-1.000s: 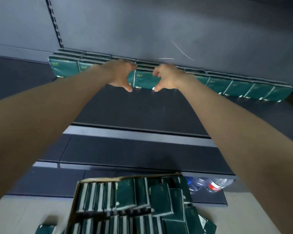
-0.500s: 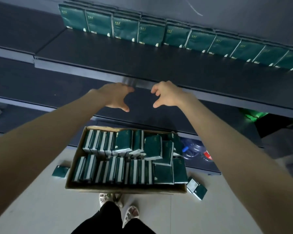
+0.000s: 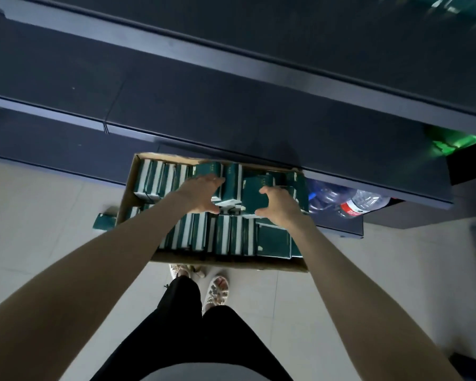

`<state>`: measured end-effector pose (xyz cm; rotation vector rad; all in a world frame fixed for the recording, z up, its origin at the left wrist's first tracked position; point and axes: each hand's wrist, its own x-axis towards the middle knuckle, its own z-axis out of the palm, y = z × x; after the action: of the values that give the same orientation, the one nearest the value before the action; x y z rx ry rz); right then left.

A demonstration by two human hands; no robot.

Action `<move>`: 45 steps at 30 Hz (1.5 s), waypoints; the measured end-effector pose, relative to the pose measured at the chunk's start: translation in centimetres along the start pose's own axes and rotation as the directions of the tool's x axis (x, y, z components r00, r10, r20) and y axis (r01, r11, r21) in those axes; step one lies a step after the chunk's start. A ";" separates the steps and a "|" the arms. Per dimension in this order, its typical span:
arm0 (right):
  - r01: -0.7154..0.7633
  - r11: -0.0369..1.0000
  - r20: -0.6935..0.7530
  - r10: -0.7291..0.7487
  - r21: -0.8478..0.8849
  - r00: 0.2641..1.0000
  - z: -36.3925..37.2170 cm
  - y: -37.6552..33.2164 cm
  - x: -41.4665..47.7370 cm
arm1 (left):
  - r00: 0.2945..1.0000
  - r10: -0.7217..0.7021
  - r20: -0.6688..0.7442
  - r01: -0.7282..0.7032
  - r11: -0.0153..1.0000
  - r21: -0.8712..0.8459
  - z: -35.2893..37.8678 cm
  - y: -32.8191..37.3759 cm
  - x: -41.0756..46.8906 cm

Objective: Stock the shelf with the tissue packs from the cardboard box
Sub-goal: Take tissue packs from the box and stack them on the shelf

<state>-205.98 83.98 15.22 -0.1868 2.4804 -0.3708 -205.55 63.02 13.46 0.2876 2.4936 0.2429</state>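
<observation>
A cardboard box [image 3: 226,264] stands on the floor at my feet, filled with several dark green tissue packs [image 3: 223,235] with white edges, most standing on edge. My left hand [image 3: 201,193] hovers over the back row with fingers spread and holds nothing. My right hand [image 3: 276,203] hangs over a flat-lying green pack [image 3: 256,192], thumb and fingers apart at its sides; whether it touches the pack I cannot tell. The dark shelf boards [image 3: 231,111] run above the box. The stocked row of packs on the upper shelf is out of view.
One loose tissue pack [image 3: 103,221] lies on the floor left of the box. Plastic water bottles [image 3: 349,202] lie under the lowest shelf to the right. My legs and sandalled feet [image 3: 217,291] stand just behind the box. A green object [image 3: 451,141] glows at far right.
Both hands came down from the upper shelf to just above the packs in the box. My view tilted down, so the stocked row left the frame.
</observation>
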 end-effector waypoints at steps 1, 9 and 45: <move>-0.012 1.000 -0.020 0.011 -0.002 1.000 0.9 0.3 0.2 | 1.000 0.000 0.001 0.000 1.000 -0.017 0.9 0.0 0.4; -0.181 0.975 -0.182 0.202 0.127 0.962 4.7 1.5 2.1 | 0.995 0.006 0.105 0.003 0.997 -0.083 5.6 -1.2 3.1; 0.297 0.949 -0.325 -0.249 0.106 0.912 -23.6 -5.6 -4.8 | 0.845 0.061 -0.532 -0.379 0.768 -0.515 -19.5 4.3 -1.7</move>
<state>-216.04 84.86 37.81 -0.4475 2.7214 -0.7593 -215.19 64.61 30.98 0.2802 2.6805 1.3495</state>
